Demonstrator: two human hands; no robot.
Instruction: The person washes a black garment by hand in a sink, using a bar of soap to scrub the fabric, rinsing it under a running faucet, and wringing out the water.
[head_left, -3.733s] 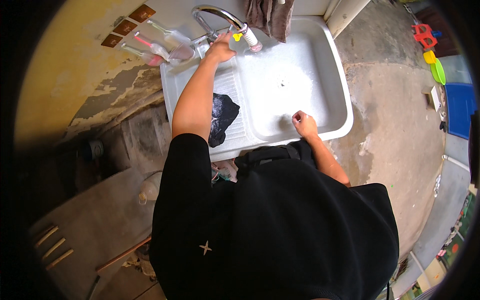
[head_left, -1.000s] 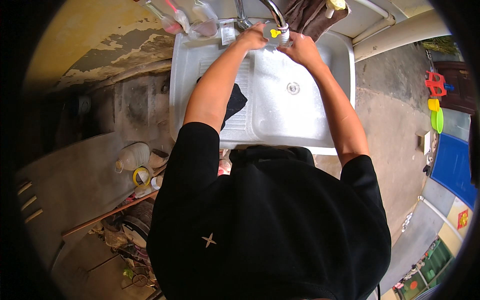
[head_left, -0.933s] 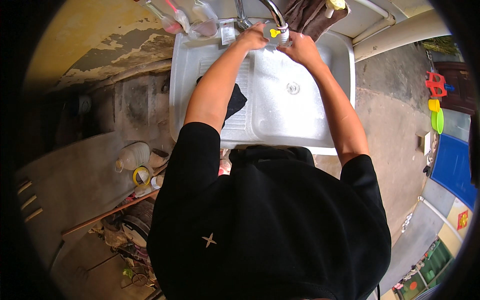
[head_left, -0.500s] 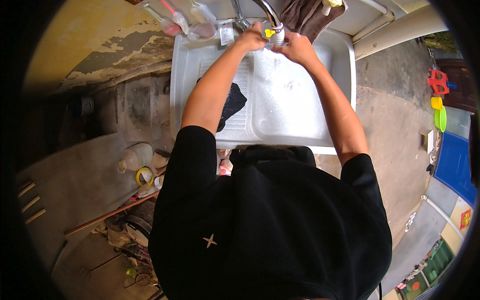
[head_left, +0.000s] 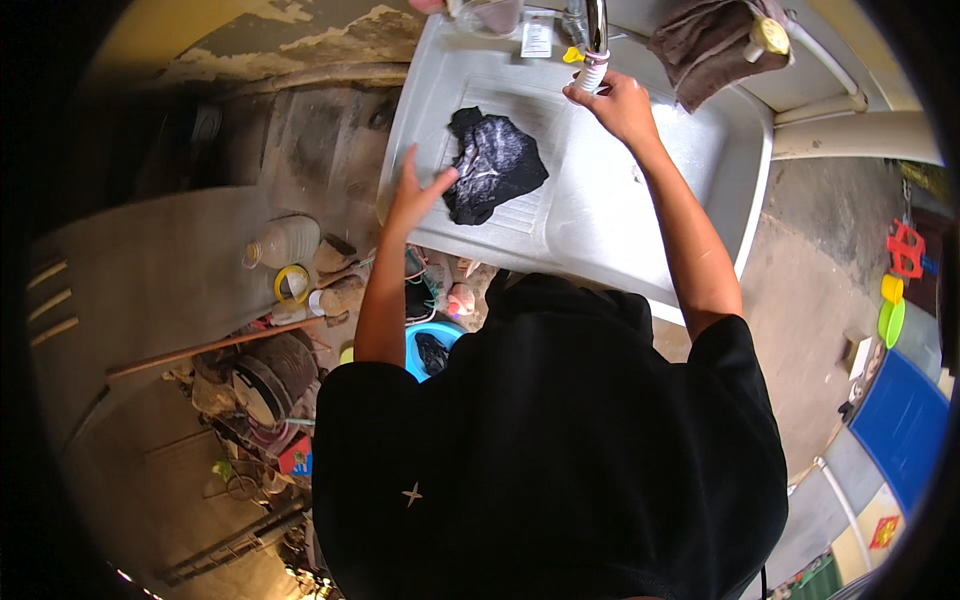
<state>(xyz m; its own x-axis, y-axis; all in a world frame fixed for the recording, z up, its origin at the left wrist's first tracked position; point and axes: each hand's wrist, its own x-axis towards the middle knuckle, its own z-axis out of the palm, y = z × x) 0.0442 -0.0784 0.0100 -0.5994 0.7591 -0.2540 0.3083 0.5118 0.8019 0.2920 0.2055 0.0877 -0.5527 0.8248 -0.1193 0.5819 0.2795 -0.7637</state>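
A black cloth garment (head_left: pixel 497 165), wet and streaked with whitish foam, lies bunched on the ribbed left part of the white sink (head_left: pixel 605 220). My left hand (head_left: pixel 412 198) is beside its left edge, fingers spread, with the thumb close to the fabric; whether it touches I cannot tell. Up at the tap, my right hand (head_left: pixel 626 108) has its fingers closed around the lower end of the white ribbed spout hose (head_left: pixel 592 72). This hose hangs from the curved chrome faucet (head_left: pixel 597 25). A small yellow tap handle (head_left: pixel 573 54) sits just left of it.
A brown towel (head_left: pixel 710 45) hangs behind the sink at the right, near a white pipe (head_left: pixel 830 60). Below the left side stand a blue basin (head_left: pixel 432 335) with dark cloth in it and a large plastic jug (head_left: pixel 290 242). A white packet (head_left: pixel 537 35) rests on the back ledge.
My left hand has left the tap and come down beside the black garment, opening its fingers. My right hand stays at the spout hose. The view has shifted, showing more of the garment.
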